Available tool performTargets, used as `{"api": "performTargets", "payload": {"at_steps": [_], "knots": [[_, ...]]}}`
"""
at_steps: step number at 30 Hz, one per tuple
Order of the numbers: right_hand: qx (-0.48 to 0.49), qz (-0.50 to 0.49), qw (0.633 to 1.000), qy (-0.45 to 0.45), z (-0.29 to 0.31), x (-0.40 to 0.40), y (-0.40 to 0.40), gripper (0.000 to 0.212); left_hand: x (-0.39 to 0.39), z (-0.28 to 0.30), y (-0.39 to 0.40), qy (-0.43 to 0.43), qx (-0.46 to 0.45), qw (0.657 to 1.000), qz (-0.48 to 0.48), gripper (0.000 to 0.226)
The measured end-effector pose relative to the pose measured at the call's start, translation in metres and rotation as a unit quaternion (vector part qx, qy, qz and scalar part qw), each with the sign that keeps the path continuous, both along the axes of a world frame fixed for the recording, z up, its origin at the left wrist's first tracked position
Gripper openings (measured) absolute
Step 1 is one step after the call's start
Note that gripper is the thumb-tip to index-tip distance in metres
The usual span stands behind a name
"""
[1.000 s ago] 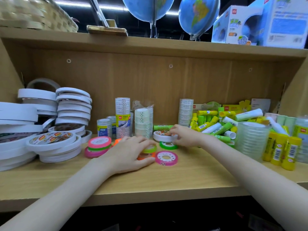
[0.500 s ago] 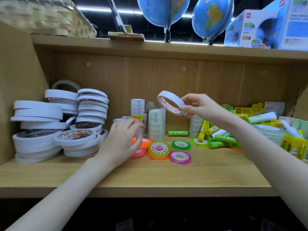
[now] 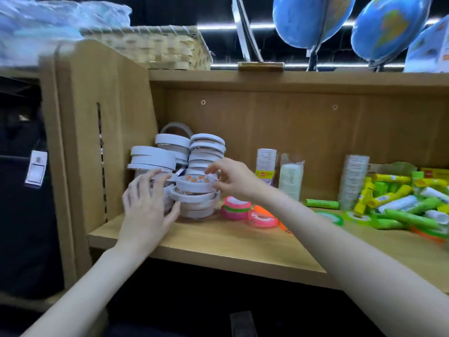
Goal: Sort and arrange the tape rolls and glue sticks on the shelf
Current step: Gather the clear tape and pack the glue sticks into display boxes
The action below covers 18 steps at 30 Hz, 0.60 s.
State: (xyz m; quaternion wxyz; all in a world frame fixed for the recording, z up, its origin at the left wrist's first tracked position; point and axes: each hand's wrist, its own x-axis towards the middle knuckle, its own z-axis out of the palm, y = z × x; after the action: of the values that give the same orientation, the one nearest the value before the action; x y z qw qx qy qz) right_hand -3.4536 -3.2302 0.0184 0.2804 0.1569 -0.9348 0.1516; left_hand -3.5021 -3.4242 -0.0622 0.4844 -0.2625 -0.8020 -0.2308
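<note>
White tape roll (image 3: 195,184) now atop stack (image 3: 194,203), right hand (image 3: 233,177) pinching it

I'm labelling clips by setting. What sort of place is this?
Probably a stationery shop: a wooden shelf stocked with many white tape rolls and green and yellow glue sticks, with blue globes displayed above.

1. A white tape roll (image 3: 195,183) with an orange-patterned inner ring is seen lying flat on top of a short stack of white rolls (image 3: 194,203) at the left of the wooden shelf (image 3: 243,244).
2. Taller stacks of white rolls (image 3: 179,154) are seen behind it.
3. Pink and green small tape rolls (image 3: 237,206) are stacked just to its right.
4. Green, yellow and white glue sticks (image 3: 401,203) are heaped at the far right.
</note>
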Motion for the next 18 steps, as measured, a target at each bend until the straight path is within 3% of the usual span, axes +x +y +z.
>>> {"api": "performTargets", "payload": {"at_steps": [3,9,13,18], "knots": [[-0.088,-0.025,0.996,0.009,0.001,0.017,0.012,0.025,0.000,-0.001,0.005,0.022,-0.001,0.998,-0.064,0.045],[-0.100,-0.115,0.988,-0.012,-0.002,0.082,0.083,0.014,0.002,0.004,0.025,0.053,-0.039,0.995,-0.070,0.010],[-0.145,-0.172,0.974,0.003,-0.007,0.120,0.127,0.017,0.021,0.013,0.046,0.045,-0.037,0.994,-0.088,0.017],[-0.103,-0.277,0.955,-0.011,-0.012,0.151,0.173,0.018,0.050,0.023,0.099,0.043,-0.056,0.976,-0.208,0.028]]}}
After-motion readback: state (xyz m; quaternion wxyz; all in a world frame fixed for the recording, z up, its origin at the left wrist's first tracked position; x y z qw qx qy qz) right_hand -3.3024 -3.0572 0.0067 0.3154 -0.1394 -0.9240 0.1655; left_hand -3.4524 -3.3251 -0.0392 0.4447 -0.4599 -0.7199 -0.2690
